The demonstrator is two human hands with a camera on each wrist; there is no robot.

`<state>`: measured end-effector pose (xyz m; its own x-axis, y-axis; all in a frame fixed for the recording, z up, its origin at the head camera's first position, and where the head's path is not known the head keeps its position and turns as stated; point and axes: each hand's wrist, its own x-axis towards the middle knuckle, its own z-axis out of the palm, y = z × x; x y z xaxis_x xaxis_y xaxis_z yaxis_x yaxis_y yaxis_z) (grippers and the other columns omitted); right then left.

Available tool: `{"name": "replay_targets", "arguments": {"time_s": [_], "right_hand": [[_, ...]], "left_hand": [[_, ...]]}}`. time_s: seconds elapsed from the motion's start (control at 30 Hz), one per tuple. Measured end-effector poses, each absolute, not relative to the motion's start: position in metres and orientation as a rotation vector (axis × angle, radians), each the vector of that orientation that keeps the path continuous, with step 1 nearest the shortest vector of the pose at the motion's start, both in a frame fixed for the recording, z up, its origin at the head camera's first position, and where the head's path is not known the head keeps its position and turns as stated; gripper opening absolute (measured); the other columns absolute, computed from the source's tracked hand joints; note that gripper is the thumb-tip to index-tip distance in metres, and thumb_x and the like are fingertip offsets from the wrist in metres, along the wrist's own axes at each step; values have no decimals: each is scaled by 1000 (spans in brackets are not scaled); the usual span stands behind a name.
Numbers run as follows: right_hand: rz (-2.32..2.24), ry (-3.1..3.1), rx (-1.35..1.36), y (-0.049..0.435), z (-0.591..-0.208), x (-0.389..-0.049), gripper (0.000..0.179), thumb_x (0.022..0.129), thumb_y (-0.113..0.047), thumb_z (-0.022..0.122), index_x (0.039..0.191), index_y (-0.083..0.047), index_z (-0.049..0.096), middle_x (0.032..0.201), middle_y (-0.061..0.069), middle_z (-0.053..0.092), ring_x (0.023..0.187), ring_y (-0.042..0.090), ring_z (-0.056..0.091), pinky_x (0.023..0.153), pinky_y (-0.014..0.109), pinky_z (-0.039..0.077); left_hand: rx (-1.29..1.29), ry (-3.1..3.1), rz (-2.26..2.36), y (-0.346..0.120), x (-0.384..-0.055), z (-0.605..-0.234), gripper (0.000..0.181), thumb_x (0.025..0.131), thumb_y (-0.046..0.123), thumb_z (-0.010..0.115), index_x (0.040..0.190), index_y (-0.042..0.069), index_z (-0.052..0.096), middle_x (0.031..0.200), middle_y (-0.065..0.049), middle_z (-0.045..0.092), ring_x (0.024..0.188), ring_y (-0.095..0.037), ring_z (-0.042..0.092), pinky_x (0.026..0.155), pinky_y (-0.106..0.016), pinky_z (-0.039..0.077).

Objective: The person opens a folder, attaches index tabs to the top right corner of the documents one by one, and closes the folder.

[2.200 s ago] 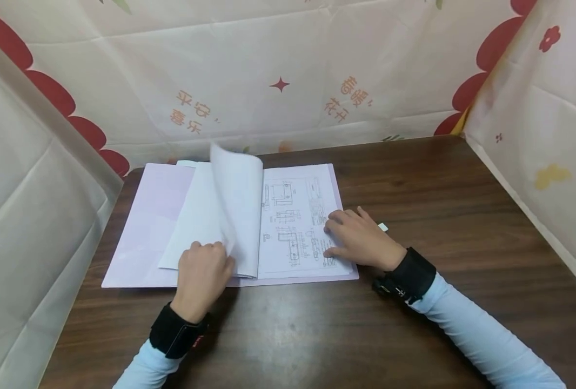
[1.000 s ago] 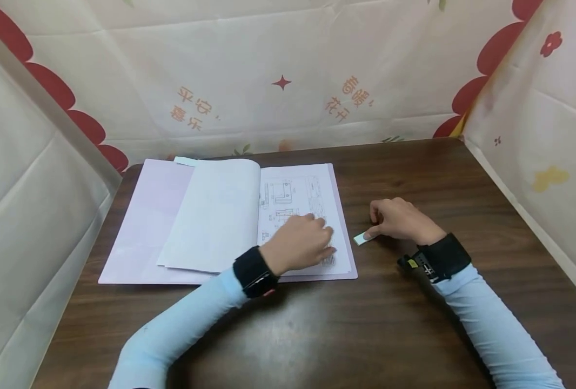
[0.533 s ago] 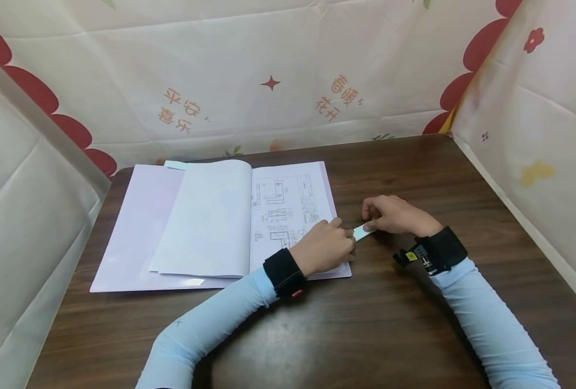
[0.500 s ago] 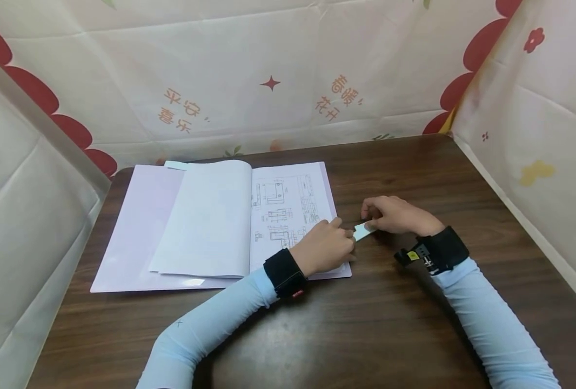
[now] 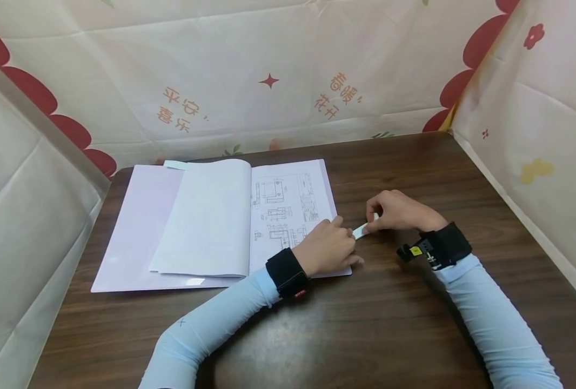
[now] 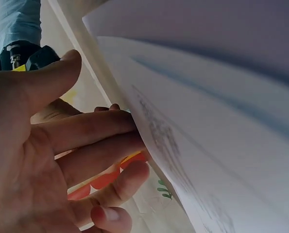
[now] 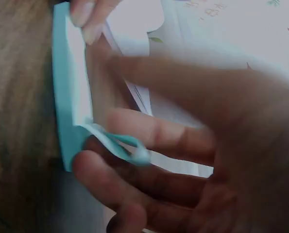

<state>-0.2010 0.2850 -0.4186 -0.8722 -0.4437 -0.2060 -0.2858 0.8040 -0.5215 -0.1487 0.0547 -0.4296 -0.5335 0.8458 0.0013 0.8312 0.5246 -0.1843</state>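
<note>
A narrow mint-green sticky note pad (image 5: pixel 359 232) lies on the table at the right edge of an open lilac folder (image 5: pixel 134 237). My left hand (image 5: pixel 327 247) reaches across the drawing page (image 5: pixel 293 189), its fingertips (image 7: pixel 81 13) on the pad's far end and its thumb held apart. My right hand (image 5: pixel 400 212) has curled fingers at the pad's other end and grips a sticky note (image 7: pixel 129 154) whose end is lifted and curled. The right thumb is blurred in the right wrist view. Turned pages (image 5: pixel 205 216) lie blank side up on the folder's left half.
A mint-green tab (image 5: pixel 175 164) sticks out above the turned pages. The brown wooden table (image 5: pixel 288 335) is enclosed by pale printed cloth (image 5: pixel 229 59) at the back and sides.
The left hand has left the turned page and crossed right to the pad. The right hand has moved off the folder to the pad, and a note's end has lifted.
</note>
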Motion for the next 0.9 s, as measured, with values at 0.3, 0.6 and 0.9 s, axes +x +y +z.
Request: {"name": "replay_targets", "arguments": {"time_s": [0.3,0.6,0.9], "right_hand": [[-746,2703,-534,294,-421,-208,17,90,-2,75,103,-10,69,95,9,67,77,23,55,69,35,45],[-772,2789,-335,335,-418,-218,6,92,-8,74,95,-10,80,93,8,75,78,20,59,69,33,48],[-862,2913,-426,301,-418,-228,4,92,-13,74,95,-11,72,103,12,71,91,27,59,78,38,45]], "left_hand": [[-1445,-2654,274,57,-147,-426,41,105,51,51,96,21,78,94,6,74,88,-18,56,68,-29,48],[-1417,-2648,284,58,-142,-426,41,101,56,56,95,22,78,99,5,75,90,-18,57,69,-30,48],[-1360,-2793,143,32,-140,-422,73,98,70,51,148,18,54,154,-8,51,128,-27,56,99,-43,52]]}}
